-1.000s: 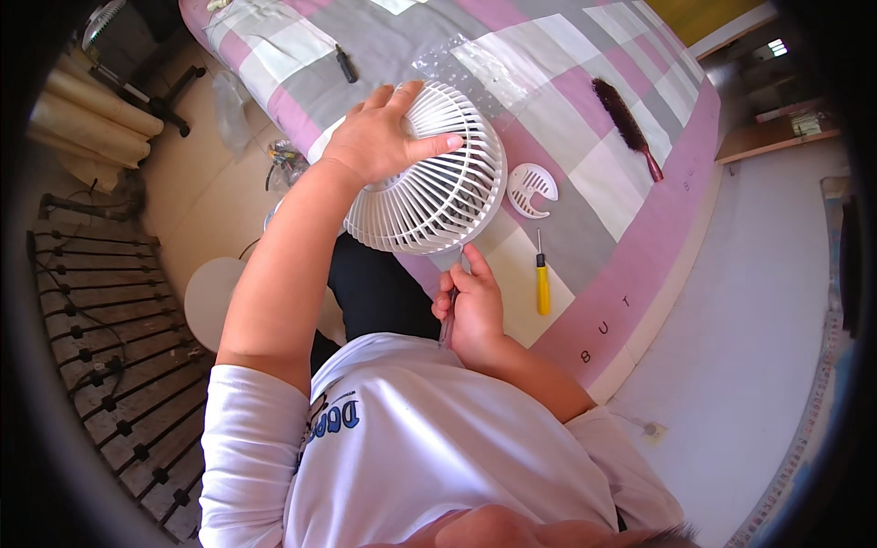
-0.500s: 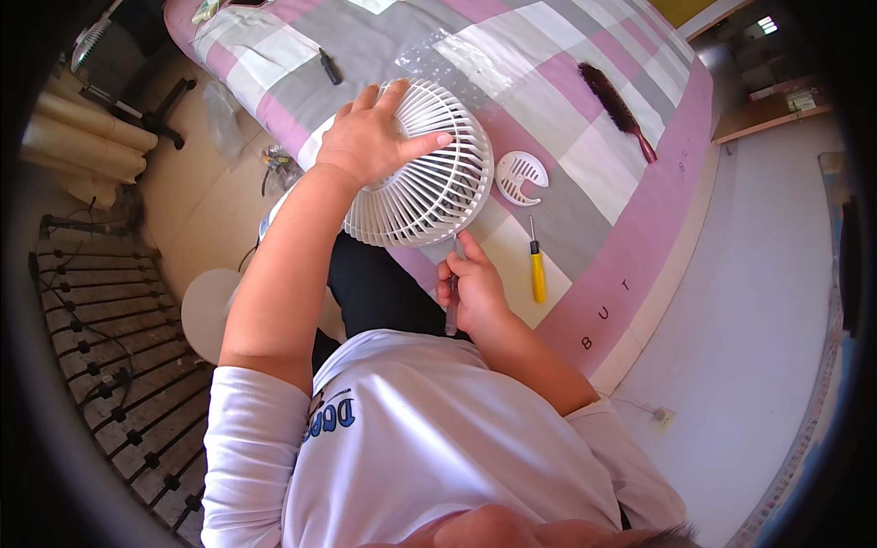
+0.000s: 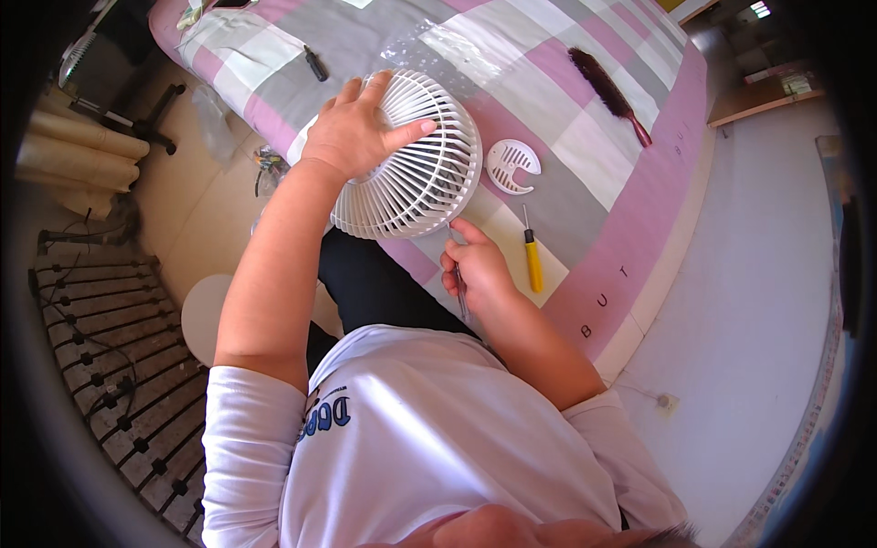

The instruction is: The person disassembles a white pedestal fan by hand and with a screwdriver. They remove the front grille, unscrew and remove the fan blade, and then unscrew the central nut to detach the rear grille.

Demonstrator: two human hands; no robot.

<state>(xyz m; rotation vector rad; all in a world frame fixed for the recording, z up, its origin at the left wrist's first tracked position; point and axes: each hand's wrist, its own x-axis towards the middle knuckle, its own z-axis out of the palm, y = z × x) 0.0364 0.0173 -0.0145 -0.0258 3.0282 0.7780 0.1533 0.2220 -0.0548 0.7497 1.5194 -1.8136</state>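
Note:
A round white fan grille lies tilted over the bed's edge, just above my lap. Spread across its top is my left hand, fingers apart and palm resting on the ribs. Close under the grille's near rim, my right hand is closed around a slim screwdriver with a see-through handle. Its shaft points up at the rim; whether the tip sits in a screw is too small to tell. A white slotted cover with a notch lies right of the grille. A yellow-handled screwdriver rests nearer my right hand.
The checked bedspread carries a dark hairbrush at the far right, a clear plastic sheet and a small black-handled tool. A round stool and a black slatted rack stand left of me.
The view has shifted slightly, so everything sits a little further left and up. In my right hand, the screwdriver handle now leans more to the right. My left hand stays on the grille.

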